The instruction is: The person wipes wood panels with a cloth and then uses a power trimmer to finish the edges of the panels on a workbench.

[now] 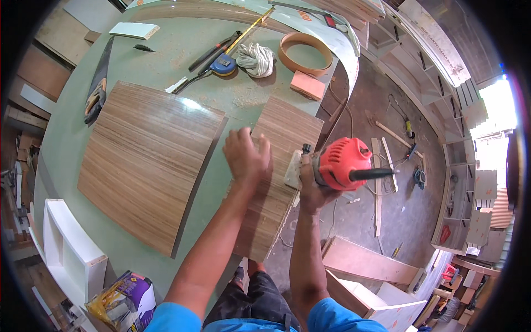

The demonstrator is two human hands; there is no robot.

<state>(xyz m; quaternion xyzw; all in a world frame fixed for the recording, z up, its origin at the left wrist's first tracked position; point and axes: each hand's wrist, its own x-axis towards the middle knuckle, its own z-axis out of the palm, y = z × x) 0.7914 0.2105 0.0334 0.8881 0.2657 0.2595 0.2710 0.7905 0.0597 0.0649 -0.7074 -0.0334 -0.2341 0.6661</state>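
Observation:
My right hand (314,191) grips a red and black router (345,160), whose base sits on the right edge of a narrower wood-grain board (285,119). My left hand (248,157) rests at that board's left edge with bent fingers curled over it. A larger wood-grain board (144,171) lies to the left on the pale green table (72,135). Beyond the boards are a handsaw (98,83), a blue tape measure (223,65), black-handled pliers (213,51), white cord (255,58), a pink block (307,84) and a coiled brown strip (304,36).
A white box frame (72,246) and a purple-yellow package (124,304) sit at lower left. Right of the table, cords, wooden strips (377,199) and power tools (418,177) lie on the concrete floor. White cabinet frames (459,218) line the far right; panels (370,260) stand at lower right.

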